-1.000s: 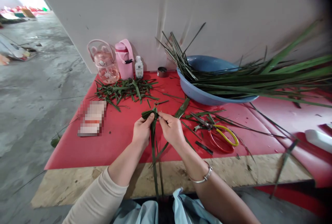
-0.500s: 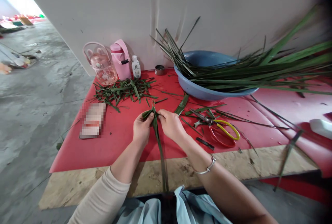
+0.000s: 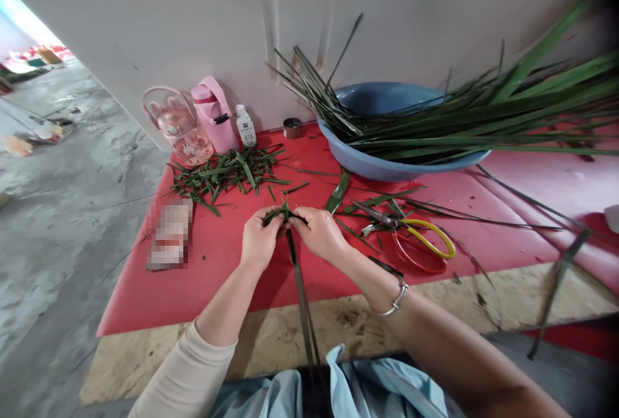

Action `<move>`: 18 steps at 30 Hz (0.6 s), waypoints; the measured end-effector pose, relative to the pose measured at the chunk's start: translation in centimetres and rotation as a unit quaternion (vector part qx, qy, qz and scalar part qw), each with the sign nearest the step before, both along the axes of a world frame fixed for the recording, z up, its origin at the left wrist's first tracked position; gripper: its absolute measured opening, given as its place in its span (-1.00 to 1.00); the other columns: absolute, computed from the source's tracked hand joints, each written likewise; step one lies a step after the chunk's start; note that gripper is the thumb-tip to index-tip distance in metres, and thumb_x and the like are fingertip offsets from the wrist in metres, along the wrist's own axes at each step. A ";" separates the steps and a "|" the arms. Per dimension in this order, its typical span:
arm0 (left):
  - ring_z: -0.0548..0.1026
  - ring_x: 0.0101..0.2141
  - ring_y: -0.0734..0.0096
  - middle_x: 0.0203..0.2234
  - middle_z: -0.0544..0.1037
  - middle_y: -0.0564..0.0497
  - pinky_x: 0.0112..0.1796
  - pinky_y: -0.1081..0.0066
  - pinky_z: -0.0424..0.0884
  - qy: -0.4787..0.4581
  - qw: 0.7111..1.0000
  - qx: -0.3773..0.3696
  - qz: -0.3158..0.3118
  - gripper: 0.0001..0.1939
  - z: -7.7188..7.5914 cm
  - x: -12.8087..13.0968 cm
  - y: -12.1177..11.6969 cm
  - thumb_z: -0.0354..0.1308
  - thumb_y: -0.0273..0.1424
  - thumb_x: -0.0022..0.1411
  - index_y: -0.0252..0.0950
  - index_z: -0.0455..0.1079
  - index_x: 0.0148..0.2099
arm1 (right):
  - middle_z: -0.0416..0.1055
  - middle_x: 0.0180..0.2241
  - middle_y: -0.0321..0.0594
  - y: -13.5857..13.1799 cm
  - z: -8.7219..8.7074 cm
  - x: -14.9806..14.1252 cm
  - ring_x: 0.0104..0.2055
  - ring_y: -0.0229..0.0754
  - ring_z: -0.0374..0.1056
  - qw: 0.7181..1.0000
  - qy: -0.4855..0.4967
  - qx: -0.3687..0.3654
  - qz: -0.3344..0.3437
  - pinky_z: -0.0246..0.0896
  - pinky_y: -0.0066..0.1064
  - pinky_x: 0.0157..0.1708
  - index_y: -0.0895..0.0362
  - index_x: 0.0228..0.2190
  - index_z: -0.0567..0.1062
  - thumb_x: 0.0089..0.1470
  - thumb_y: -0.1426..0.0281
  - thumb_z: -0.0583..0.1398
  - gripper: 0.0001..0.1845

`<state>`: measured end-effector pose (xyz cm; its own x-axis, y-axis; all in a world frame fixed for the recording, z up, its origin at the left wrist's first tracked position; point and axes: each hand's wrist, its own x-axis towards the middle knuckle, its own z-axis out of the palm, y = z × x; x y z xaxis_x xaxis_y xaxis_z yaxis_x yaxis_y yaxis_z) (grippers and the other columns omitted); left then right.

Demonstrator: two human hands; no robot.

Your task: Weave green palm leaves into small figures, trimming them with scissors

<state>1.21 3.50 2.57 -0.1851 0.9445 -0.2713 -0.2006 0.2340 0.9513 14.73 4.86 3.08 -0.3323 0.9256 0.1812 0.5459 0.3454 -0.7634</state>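
Note:
Both hands meet over the red-covered table and grip one folded green leaf strip (image 3: 285, 211). My left hand (image 3: 261, 235) is closed on its left side, thumb and fingers pinching the fold. From the right, my right hand (image 3: 316, 232) pinches the other side, its fingertips partly hidden. A thin loop sticks up from the top of the fold. Long tails of the leaf hang down towards my lap, past the table's front edge. To the right of my hands lie scissors (image 3: 425, 237) with yellow and red handles, beside loose leaf pieces.
A blue basin (image 3: 401, 169) full of long leaves (image 3: 464, 131) stands at the back right. Leaf clippings (image 3: 227, 173) are heaped at the back left, before a pink bottle (image 3: 215, 121), a clear pink jug (image 3: 184, 134), a white bottle (image 3: 246, 126) and a small tin (image 3: 292, 128).
My hands have drawn closer together around the fold, and less of the leaf shows between them. The whole view has shifted slightly.

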 end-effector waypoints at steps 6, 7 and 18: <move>0.33 -0.69 0.63 -0.72 0.39 0.11 -0.62 0.60 0.24 -0.030 0.999 -0.026 0.014 -0.64 -0.5 0.0 0.6 0.25 -0.16 -0.12 -0.39 0.38 -0.44 | 0.28 -0.58 -0.34 -0.3 -0.3 0.4 -0.51 -0.35 0.15 0.998 0.051 -0.009 0.039 -0.05 -0.54 -0.49 0.16 -0.53 0.36 0.09 0.43 0.05 -0.81; 0.28 -0.72 0.65 -0.75 0.35 0.14 -0.65 0.62 0.20 -0.044 0.998 -0.024 0.030 -0.65 -0.7 0.1 0.7 0.26 -0.16 -0.12 -0.38 0.36 -0.46 | 0.26 -0.58 -0.35 -0.5 -0.5 0.3 -0.52 -0.36 0.13 0.997 0.059 -0.012 0.041 -0.05 -0.54 -0.49 0.16 -0.52 0.36 0.10 0.43 0.05 -0.81; 0.18 -0.76 0.70 -0.80 0.23 0.22 -0.70 0.64 0.13 -0.067 0.994 -0.006 0.085 -0.67 -1.7 0.7 0.1 0.22 -0.16 -0.05 -0.34 0.29 -0.45 | 0.24 -0.62 -0.35 -0.5 -1.1 -0.5 -0.57 -0.34 0.12 1.000 -0.015 -0.007 0.009 -0.08 -0.52 -0.53 0.12 -0.52 0.36 0.13 0.30 0.02 -0.74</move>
<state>1.95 3.55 0.84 -0.3034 0.8991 -0.3157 -0.3638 0.1969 0.9104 14.27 4.37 2.02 -0.3549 0.9215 0.1574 0.5621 0.3449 -0.7517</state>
